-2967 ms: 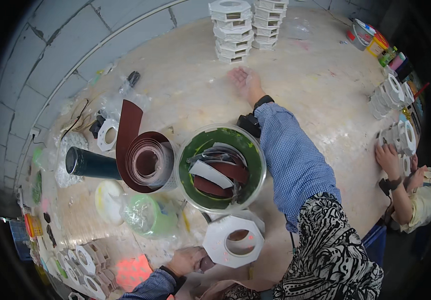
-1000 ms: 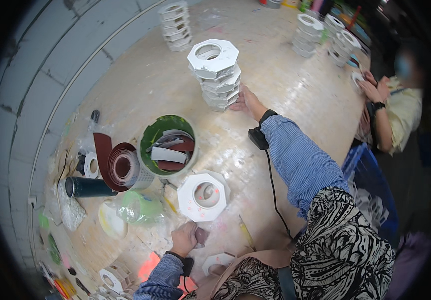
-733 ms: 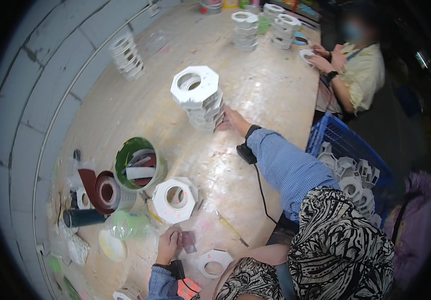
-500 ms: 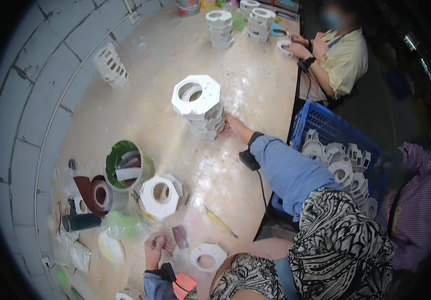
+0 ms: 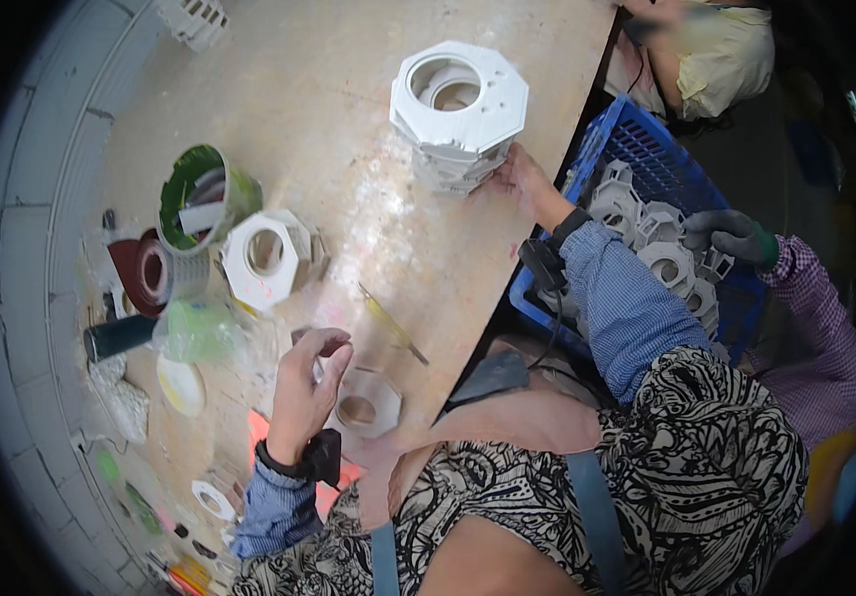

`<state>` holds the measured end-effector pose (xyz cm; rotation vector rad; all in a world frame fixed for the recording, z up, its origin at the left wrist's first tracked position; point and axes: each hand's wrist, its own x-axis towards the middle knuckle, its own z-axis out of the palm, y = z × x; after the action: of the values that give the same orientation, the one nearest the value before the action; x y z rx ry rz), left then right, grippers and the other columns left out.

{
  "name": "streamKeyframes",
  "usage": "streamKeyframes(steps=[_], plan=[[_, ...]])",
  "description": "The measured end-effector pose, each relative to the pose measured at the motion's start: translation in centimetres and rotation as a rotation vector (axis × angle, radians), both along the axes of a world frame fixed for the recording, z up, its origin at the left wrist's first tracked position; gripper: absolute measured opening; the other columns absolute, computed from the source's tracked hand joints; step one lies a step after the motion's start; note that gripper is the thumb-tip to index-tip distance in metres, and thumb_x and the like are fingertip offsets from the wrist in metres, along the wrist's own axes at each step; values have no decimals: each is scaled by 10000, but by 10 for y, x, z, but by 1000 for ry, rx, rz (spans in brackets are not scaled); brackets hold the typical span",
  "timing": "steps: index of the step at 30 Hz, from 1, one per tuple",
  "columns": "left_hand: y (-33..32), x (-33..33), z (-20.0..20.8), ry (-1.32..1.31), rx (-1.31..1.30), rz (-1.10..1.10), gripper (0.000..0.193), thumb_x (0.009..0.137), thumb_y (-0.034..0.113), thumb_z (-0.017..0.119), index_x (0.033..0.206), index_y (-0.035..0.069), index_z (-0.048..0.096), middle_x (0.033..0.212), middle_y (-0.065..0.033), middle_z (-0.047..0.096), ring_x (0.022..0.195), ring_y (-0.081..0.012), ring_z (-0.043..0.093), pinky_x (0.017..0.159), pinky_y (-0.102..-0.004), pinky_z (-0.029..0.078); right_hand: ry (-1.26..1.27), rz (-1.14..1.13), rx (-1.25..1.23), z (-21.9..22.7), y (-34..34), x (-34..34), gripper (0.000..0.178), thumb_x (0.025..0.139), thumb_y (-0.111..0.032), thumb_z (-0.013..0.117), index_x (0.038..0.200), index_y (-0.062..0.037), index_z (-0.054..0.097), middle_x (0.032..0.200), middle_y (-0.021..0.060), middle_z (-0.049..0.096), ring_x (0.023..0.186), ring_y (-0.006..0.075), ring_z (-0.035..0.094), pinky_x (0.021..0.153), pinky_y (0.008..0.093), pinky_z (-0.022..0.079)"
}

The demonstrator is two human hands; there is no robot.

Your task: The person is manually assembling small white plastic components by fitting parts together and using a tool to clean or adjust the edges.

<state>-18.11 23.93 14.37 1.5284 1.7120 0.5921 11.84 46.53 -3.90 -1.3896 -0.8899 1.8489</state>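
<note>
A stack of white octagonal frames [image 5: 463, 139] with round openings stands on the table, up and to the right. My right hand [image 5: 522, 181] grips its lower right side, the fingertips partly hidden behind it. My left hand [image 5: 311, 382] is raised over the near part of the table, its fingers curled toward the thumb. Whatever it may hold is too hidden to name. Just beside and below it lies a single octagonal frame [image 5: 376, 389]. A yellow pen-like tool [image 5: 388, 320] lies between my hands.
Left of centre are another octagonal piece [image 5: 294, 243], a green bucket [image 5: 249, 204] of scraps, a brown sandpaper roll [image 5: 135, 263] and a dark cylinder [image 5: 118, 338]. A blue crate [image 5: 671, 159] of white parts stands right; a co-worker's gloved hand [image 5: 731, 233] reaches into it. Another person sits beyond.
The view has shifted downward. My right hand has drawn the stack rightward across the table. My left hand has lifted toward the single frame. A co-worker's gloved hand now reaches over the crate.
</note>
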Motion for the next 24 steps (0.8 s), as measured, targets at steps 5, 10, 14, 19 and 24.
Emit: streamKeyframes(steps=[5, 10, 14, 19, 24], plan=[[29, 21, -40, -446, -132, 72, 353, 929, 272, 469, 1063, -49, 530, 958, -124, 607, 892, -193, 587, 821, -304, 444, -58, -96, 58, 18, -20, 10, 419, 919, -418, 288, 1012, -87, 527, 874, 24, 591, 745, 130, 523, 716, 278, 389], [113, 53, -107, -650, -47, 192, 716, 918, 577, 251, 1380, 29, 254, 1376, -185, 316, 1235, -279, 372, 994, -433, 323, -214, -24, -29, 6, -10, 4, 466, 947, -477, 244, 1056, -95, 488, 874, 25, 568, 734, 125, 518, 666, 290, 414], [156, 89, -121, -785, -46, 326, 810, 864, 667, 260, 1406, 68, 196, 1426, -161, 251, 1285, -312, 301, 1015, -518, 259, -400, -24, 421, 22, 0, -6, 681, 892, -629, 202, 1177, -73, 471, 959, 97, 586, 788, 183, 562, 651, 343, 457], [178, 116, -121, -1076, -87, 293, 750, 870, 622, 332, 1390, 89, 239, 1400, -105, 326, 1254, -290, 368, 955, -537, 348, 1, -23, -30, 86, -11, -8, 755, 874, -653, 223, 1331, -71, 374, 1156, 142, 558, 1003, 255, 570, 836, 393, 467], [176, 141, -120, -1221, -60, 311, 631, 905, 513, 372, 1355, 76, 304, 1326, -101, 429, 1177, -256, 469, 861, -470, 465, 190, -134, -83, 61, -9, 12, 685, 895, -602, 266, 1333, -87, 377, 1240, 158, 510, 1118, 283, 501, 927, 441, 373]])
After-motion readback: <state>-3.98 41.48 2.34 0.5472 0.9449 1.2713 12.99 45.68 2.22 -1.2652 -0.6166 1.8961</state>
